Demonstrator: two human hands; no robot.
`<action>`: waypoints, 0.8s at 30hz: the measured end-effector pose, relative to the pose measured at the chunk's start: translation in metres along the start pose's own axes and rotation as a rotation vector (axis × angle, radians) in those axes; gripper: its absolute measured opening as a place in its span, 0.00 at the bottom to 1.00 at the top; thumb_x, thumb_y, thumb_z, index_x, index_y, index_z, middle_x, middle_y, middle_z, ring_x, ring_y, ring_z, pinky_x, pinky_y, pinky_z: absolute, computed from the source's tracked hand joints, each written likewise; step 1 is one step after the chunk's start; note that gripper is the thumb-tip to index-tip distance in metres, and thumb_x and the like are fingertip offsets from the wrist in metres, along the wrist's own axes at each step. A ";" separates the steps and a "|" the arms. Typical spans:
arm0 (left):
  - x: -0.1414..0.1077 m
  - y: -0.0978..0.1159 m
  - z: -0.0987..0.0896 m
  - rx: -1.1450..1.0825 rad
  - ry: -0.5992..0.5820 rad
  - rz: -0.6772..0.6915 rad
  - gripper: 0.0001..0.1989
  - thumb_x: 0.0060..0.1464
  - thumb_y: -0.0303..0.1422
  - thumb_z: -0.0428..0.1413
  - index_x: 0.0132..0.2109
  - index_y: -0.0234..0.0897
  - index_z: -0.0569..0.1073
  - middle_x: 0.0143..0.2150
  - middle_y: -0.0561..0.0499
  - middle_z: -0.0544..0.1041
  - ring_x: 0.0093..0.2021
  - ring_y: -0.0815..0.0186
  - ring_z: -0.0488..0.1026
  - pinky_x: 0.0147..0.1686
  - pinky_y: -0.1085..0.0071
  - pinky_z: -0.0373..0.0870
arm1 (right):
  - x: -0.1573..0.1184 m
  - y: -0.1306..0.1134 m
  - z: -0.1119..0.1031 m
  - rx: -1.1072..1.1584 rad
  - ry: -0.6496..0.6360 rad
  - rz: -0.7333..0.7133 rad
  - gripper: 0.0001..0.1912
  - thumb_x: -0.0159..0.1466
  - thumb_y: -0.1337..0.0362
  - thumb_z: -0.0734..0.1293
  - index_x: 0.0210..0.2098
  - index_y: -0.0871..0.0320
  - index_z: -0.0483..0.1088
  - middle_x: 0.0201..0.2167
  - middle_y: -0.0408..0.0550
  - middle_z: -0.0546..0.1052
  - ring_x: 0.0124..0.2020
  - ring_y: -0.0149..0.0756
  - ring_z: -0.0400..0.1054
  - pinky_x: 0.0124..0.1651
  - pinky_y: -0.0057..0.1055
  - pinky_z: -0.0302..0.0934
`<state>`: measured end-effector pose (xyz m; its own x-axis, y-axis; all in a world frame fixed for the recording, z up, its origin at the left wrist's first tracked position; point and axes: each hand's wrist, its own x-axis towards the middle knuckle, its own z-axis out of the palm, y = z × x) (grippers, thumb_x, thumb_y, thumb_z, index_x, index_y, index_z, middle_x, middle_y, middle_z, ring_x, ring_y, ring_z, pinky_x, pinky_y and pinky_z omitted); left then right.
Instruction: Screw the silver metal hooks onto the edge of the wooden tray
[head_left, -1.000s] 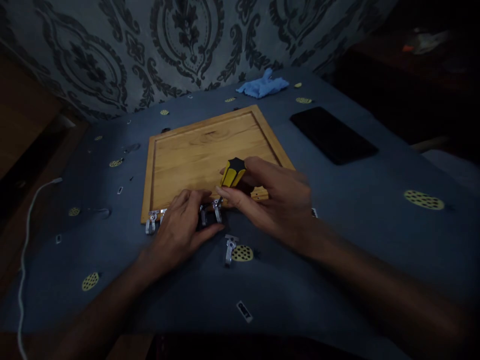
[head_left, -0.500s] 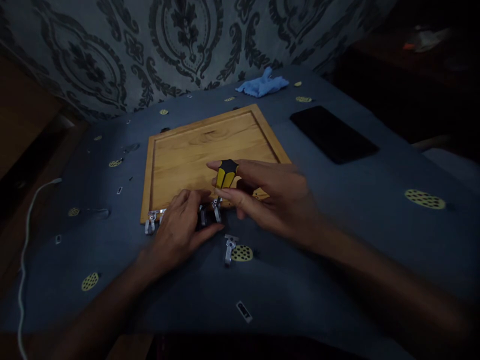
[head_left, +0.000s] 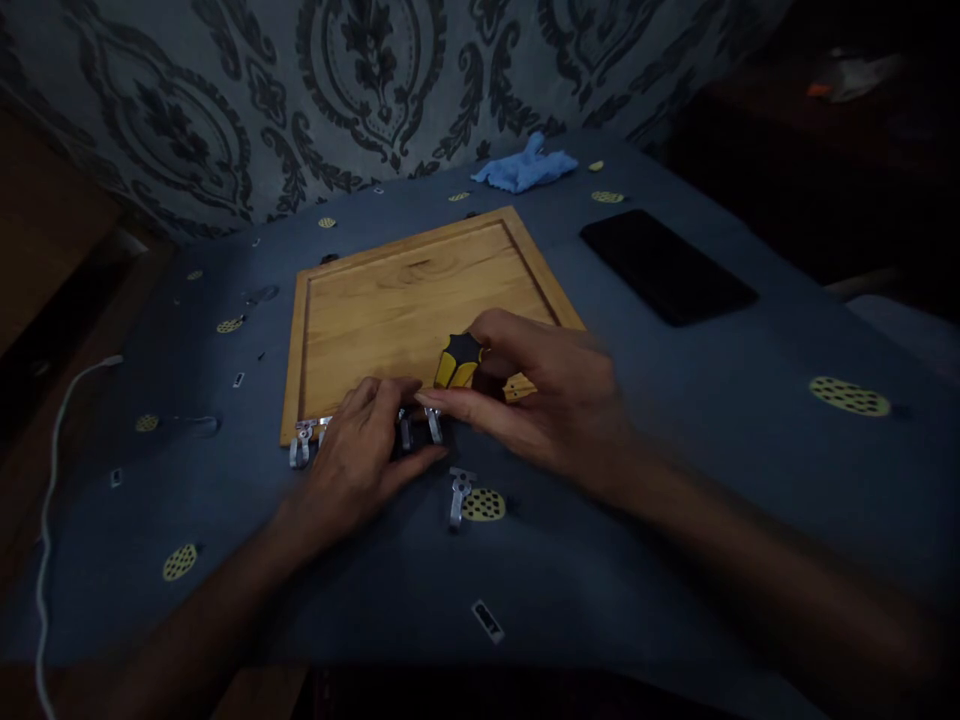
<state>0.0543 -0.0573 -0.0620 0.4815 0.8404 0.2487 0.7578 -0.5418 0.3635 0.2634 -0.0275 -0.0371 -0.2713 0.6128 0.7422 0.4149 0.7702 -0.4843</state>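
Note:
A framed wooden board (head_left: 420,290) lies on the cloth, with metal hooks along its near edge. My right hand (head_left: 551,385) grips a screwdriver (head_left: 459,360) with a yellow and black handle. It stands upright over a metal hook (head_left: 433,425); its tip is hidden by my thumb. Resting on the near edge is my left hand (head_left: 356,440), its fingers over the wood and its thumb stretched out below the hooks. Another hook (head_left: 301,445) shows to its left. A loose hook (head_left: 460,497) lies on the cloth in front of the board.
A black flat tablet-like object (head_left: 667,268) lies right of the board. A crumpled blue cloth or glove (head_left: 525,168) is at the back, near the patterned wall. A white cable (head_left: 49,510) runs down the left side. The blue tablecloth (head_left: 712,420) has pineapple prints.
My right fingers have shifted around the screwdriver handle; the index finger, stretched across it before, is now curled at its side. The handle sits slightly lower and to the right. My left hand stays put.

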 end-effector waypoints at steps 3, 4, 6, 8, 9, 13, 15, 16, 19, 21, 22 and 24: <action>0.000 0.000 0.001 0.011 0.005 0.005 0.21 0.63 0.37 0.62 0.57 0.42 0.62 0.48 0.48 0.74 0.50 0.54 0.74 0.48 0.56 0.73 | -0.001 -0.002 0.001 -0.013 0.019 0.000 0.14 0.67 0.60 0.72 0.30 0.53 0.63 0.24 0.38 0.75 0.19 0.27 0.64 0.22 0.28 0.59; 0.000 -0.001 0.001 0.014 0.009 0.007 0.21 0.62 0.37 0.62 0.57 0.42 0.62 0.48 0.49 0.74 0.50 0.54 0.74 0.48 0.56 0.73 | -0.001 -0.003 0.001 -0.017 0.024 0.007 0.15 0.67 0.60 0.72 0.30 0.53 0.63 0.24 0.38 0.74 0.20 0.27 0.64 0.22 0.28 0.60; 0.000 0.000 0.000 0.013 0.009 0.009 0.21 0.62 0.36 0.63 0.56 0.42 0.63 0.48 0.49 0.75 0.50 0.54 0.74 0.48 0.57 0.73 | -0.002 -0.006 -0.001 -0.014 0.044 0.041 0.14 0.66 0.61 0.72 0.30 0.54 0.63 0.24 0.39 0.74 0.21 0.28 0.66 0.23 0.28 0.62; 0.000 0.000 -0.001 0.010 -0.004 -0.003 0.22 0.61 0.36 0.63 0.56 0.42 0.63 0.50 0.48 0.75 0.52 0.54 0.75 0.50 0.56 0.73 | -0.001 -0.009 -0.003 0.002 0.097 0.086 0.13 0.67 0.61 0.72 0.31 0.54 0.64 0.25 0.40 0.74 0.23 0.29 0.68 0.24 0.29 0.63; 0.000 0.000 -0.001 0.006 -0.014 -0.013 0.22 0.61 0.36 0.63 0.57 0.42 0.63 0.50 0.48 0.75 0.52 0.54 0.75 0.50 0.56 0.73 | -0.001 -0.010 -0.004 0.006 0.116 0.101 0.12 0.67 0.60 0.72 0.32 0.53 0.65 0.25 0.40 0.74 0.23 0.30 0.69 0.25 0.29 0.64; 0.001 0.001 -0.002 -0.008 -0.035 -0.032 0.23 0.61 0.36 0.63 0.58 0.42 0.62 0.51 0.48 0.75 0.53 0.53 0.74 0.51 0.55 0.73 | 0.000 -0.010 -0.007 -0.040 0.096 0.125 0.11 0.67 0.59 0.71 0.32 0.53 0.65 0.24 0.40 0.73 0.24 0.32 0.69 0.26 0.30 0.64; 0.001 0.001 -0.002 -0.003 -0.031 -0.025 0.22 0.61 0.35 0.63 0.57 0.42 0.62 0.51 0.48 0.75 0.53 0.53 0.74 0.51 0.55 0.73 | 0.000 -0.010 -0.007 -0.060 0.071 0.118 0.12 0.67 0.60 0.72 0.32 0.53 0.65 0.23 0.39 0.72 0.23 0.32 0.69 0.26 0.31 0.65; 0.001 0.001 -0.002 0.002 -0.027 -0.023 0.22 0.61 0.35 0.63 0.57 0.42 0.62 0.51 0.48 0.75 0.53 0.53 0.74 0.51 0.55 0.73 | 0.000 -0.010 -0.007 -0.065 0.064 0.109 0.12 0.67 0.60 0.72 0.31 0.53 0.65 0.23 0.39 0.71 0.23 0.31 0.68 0.26 0.31 0.65; 0.001 0.001 -0.001 0.005 -0.015 -0.024 0.22 0.61 0.36 0.63 0.56 0.42 0.63 0.50 0.48 0.74 0.52 0.53 0.74 0.50 0.55 0.74 | 0.000 -0.009 -0.005 -0.083 0.060 0.087 0.13 0.67 0.61 0.72 0.31 0.54 0.65 0.22 0.39 0.71 0.22 0.30 0.67 0.26 0.30 0.65; 0.001 0.001 -0.001 -0.001 -0.016 -0.017 0.22 0.61 0.37 0.63 0.56 0.42 0.62 0.50 0.48 0.74 0.52 0.54 0.74 0.51 0.56 0.74 | 0.000 -0.009 -0.003 -0.088 0.060 0.075 0.14 0.66 0.62 0.72 0.30 0.54 0.64 0.22 0.38 0.70 0.21 0.28 0.65 0.25 0.28 0.64; 0.000 0.001 -0.001 -0.001 -0.018 -0.015 0.22 0.62 0.37 0.63 0.57 0.42 0.62 0.50 0.47 0.74 0.52 0.54 0.74 0.51 0.55 0.74 | 0.000 -0.008 -0.003 -0.086 0.056 0.073 0.14 0.66 0.62 0.72 0.30 0.54 0.63 0.22 0.37 0.69 0.21 0.28 0.65 0.25 0.28 0.64; 0.000 0.001 -0.001 0.002 -0.023 -0.022 0.22 0.62 0.37 0.62 0.57 0.42 0.62 0.50 0.47 0.74 0.52 0.53 0.74 0.51 0.55 0.73 | 0.000 -0.007 -0.002 -0.074 0.055 0.066 0.14 0.66 0.62 0.72 0.30 0.54 0.63 0.22 0.37 0.70 0.21 0.27 0.65 0.25 0.27 0.63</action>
<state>0.0547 -0.0575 -0.0605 0.4751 0.8521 0.2196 0.7692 -0.5234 0.3666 0.2624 -0.0331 -0.0331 -0.1936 0.6495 0.7353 0.4941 0.7120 -0.4989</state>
